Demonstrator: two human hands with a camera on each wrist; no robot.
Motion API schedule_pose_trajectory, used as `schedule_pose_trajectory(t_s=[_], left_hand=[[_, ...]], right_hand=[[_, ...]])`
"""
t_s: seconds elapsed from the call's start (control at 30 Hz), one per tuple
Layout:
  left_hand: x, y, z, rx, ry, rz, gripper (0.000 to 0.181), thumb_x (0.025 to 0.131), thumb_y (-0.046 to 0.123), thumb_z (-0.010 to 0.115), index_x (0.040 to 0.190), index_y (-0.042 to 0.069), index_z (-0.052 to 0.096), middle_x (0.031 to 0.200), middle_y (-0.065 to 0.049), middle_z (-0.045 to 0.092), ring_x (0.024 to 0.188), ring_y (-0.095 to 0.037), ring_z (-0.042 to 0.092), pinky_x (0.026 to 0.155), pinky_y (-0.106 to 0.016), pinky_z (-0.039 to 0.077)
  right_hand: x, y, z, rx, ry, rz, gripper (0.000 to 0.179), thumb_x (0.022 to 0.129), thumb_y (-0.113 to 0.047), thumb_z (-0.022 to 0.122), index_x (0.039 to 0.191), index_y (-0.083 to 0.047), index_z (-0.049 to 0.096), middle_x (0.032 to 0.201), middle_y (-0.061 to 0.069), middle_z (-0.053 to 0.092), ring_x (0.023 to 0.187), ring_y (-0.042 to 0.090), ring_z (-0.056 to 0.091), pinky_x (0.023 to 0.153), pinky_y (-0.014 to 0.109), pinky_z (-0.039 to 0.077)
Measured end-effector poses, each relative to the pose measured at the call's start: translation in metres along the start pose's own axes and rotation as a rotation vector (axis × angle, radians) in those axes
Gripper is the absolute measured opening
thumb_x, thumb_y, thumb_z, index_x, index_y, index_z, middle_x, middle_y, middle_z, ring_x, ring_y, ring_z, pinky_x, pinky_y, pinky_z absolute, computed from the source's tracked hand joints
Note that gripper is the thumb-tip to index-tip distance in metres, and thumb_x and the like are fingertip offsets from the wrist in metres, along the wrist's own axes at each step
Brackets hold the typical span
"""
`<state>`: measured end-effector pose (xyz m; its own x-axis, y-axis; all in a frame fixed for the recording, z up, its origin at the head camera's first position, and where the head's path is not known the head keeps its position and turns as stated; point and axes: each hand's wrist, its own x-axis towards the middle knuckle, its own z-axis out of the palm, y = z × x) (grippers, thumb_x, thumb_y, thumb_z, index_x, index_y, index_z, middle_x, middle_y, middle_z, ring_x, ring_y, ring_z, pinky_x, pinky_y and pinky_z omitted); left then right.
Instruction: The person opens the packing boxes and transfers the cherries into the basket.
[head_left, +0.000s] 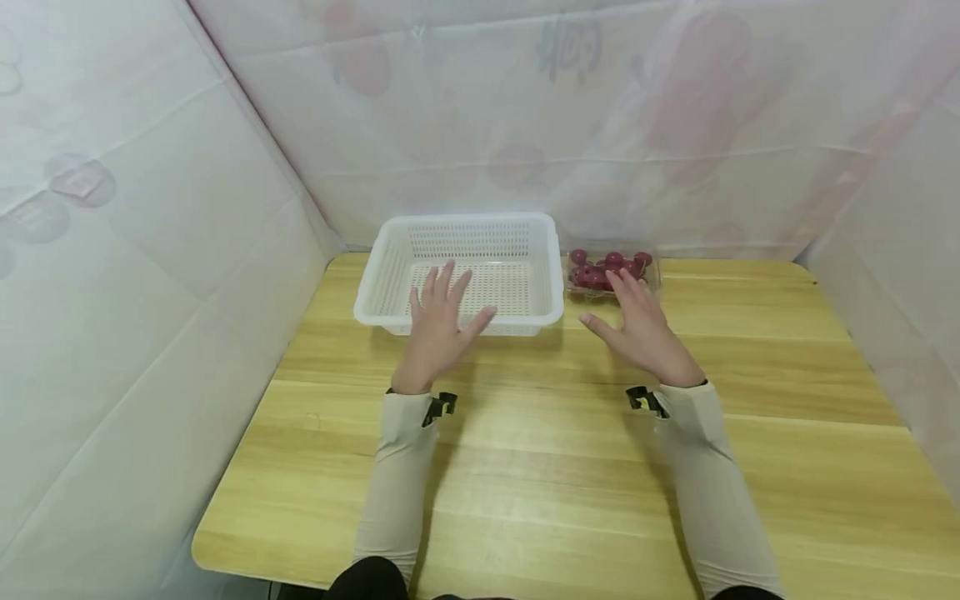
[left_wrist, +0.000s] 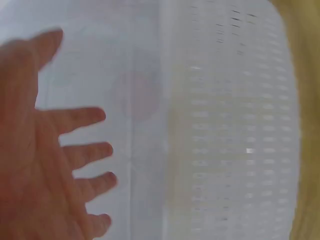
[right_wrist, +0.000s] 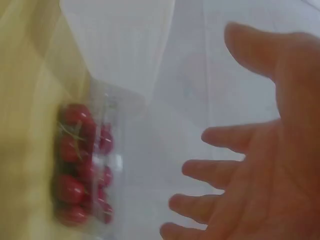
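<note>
My left hand (head_left: 438, 333), fingers spread and holding nothing, overlaps the near rim of a white plastic basket (head_left: 555, 300) in the head view. The basket has slotted walls and floor, and nothing lies in it. To its right stands a clear plastic box (head_left: 654, 283) with several dark red cherries (head_left: 592, 277) inside. Nearest to that box is my right hand (head_left: 647, 335), also with spread fingers and nothing held. The right wrist view shows the cherries (right_wrist: 75, 189) in the box, some with thin stems, and the right palm (right_wrist: 265, 185) apart from them.
Both basket and box stand at the back of a wooden table (head_left: 525, 467), close to a pale printed curtain (head_left: 465, 150). Similar pale sheets hang at the left (head_left: 135, 275) and right. The table's front left corner is rounded.
</note>
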<state>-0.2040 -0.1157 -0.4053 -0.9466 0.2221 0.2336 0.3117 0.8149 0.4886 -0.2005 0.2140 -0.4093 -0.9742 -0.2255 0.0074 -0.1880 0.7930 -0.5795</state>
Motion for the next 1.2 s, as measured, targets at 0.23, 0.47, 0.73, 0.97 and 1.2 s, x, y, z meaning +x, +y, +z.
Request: schedule_pose_trajectory(t_s=[0.23,0.47,0.73,0.97,1.2], left_hand=[[-0.007,-0.06,-0.036,-0.458,0.409,-0.296,0.054,0.106,0.042,0.054,0.152,0.015,0.048,0.166,-0.009,0.036,0.156,-0.029,0.03,0.131,-0.054,0.022],[-0.015,-0.12,-0.032,-0.994,0.506,-0.712,0.055,0.109,0.043,0.048,0.156,0.016,0.044,0.163,-0.003,0.042,0.152,-0.02,0.038,0.13,-0.039,0.03],[-0.005,-0.127,0.0,-1.211,0.283,-0.667,0.048,0.111,0.046,0.041,0.144,0.017,0.06,0.151,-0.011,0.058,0.139,-0.026,0.055,0.125,-0.045,0.038],[-0.013,-0.131,-0.003,-1.207,0.309,-0.655,0.052,0.111,0.044,0.042,0.152,0.013,0.051,0.156,-0.015,0.053,0.144,-0.029,0.053,0.124,-0.045,0.042],[-0.043,-0.125,-0.009,-1.156,0.313,-0.705,0.049,0.111,0.036,0.043,0.152,0.008,0.05,0.155,-0.017,0.054,0.139,-0.029,0.058,0.118,-0.044,0.048]], right_hand=[[0.019,0.021,0.013,0.421,0.037,0.034,0.081,0.103,-0.06,0.052,0.161,-0.008,0.032,0.165,0.019,0.038,0.152,0.042,0.036,0.124,0.065,0.031],[0.03,0.023,0.046,0.616,-0.015,0.069,0.072,0.106,-0.053,0.051,0.159,-0.006,0.037,0.164,0.019,0.039,0.147,0.042,0.044,0.122,0.058,0.04],[0.036,0.015,0.079,1.003,-0.054,0.117,0.066,0.109,-0.04,0.05,0.161,-0.004,0.031,0.166,0.019,0.035,0.153,0.036,0.038,0.126,0.049,0.035],[0.044,0.0,0.097,1.14,0.037,0.144,0.062,0.111,-0.035,0.046,0.157,0.005,0.034,0.167,0.021,0.033,0.153,0.036,0.038,0.128,0.046,0.033],[0.052,0.003,0.102,1.129,0.039,0.171,0.062,0.111,-0.041,0.045,0.155,0.002,0.04,0.162,0.022,0.041,0.148,0.035,0.046,0.124,0.052,0.039]])
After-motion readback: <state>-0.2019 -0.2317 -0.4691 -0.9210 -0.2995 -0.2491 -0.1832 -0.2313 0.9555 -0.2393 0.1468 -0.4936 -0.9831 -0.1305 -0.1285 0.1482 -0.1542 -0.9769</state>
